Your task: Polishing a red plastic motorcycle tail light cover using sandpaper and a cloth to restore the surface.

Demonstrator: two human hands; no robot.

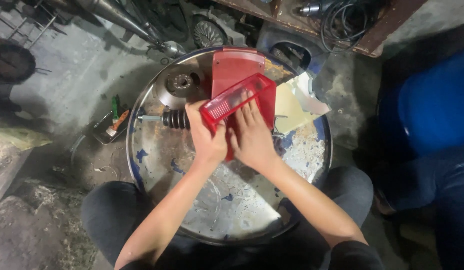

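A red translucent lamp lens cover (232,97) is held over a round metal drum lid (157,165) with worn blue paint. My left hand (206,136) grips the lens at its lower left corner, thumb on the front edge. My right hand (252,136) has its fingers pushed inside the open lens from below. Behind the lens stands a red plastic housing (232,65), upright on the lid.
A metal disc hub (181,82) and a shaft with a black rubber boot (174,119) lie on the lid's far left. Cream paper pieces (294,102) lie at its right. A small tray with tools (112,125) sits on the concrete floor. A person in blue (432,120) crouches at right.
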